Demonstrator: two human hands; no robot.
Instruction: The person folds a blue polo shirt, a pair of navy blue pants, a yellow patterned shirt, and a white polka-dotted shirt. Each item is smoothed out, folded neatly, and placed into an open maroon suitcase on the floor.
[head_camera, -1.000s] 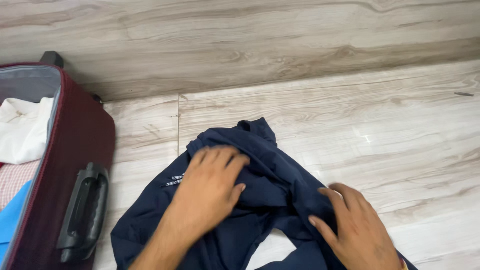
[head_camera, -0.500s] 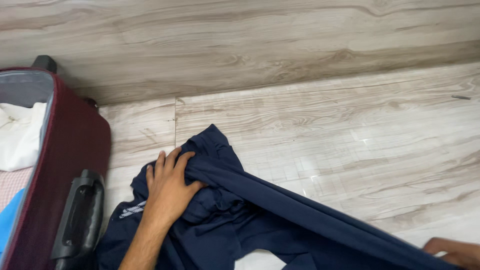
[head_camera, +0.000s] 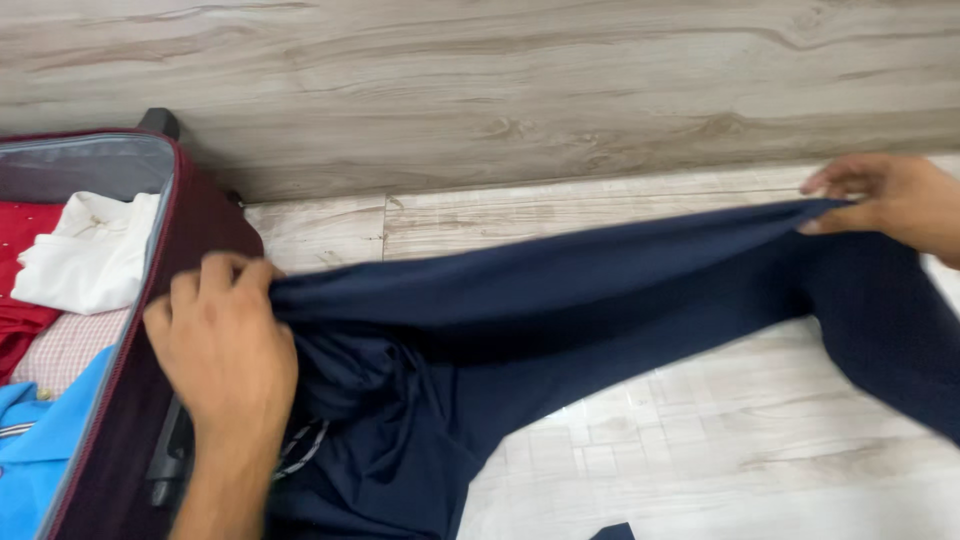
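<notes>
The left hand (head_camera: 225, 350) and right hand (head_camera: 885, 195), fingers closed on the navy garment (head_camera: 560, 290), hold its edge taut above the floor (head_camera: 700, 440) beside the maroon suitcase (head_camera: 200, 215), straightening it.

The suitcase (head_camera: 190, 230) at the left of the frame is chopped off by the left and bottom edges, and its side handle is mostly hidden behind the left hand (head_camera: 225, 350). The navy garment (head_camera: 560, 300) runs out at lower right. The right hand (head_camera: 885, 195) is blurry, with its wrist cut off at the right edge.
</notes>
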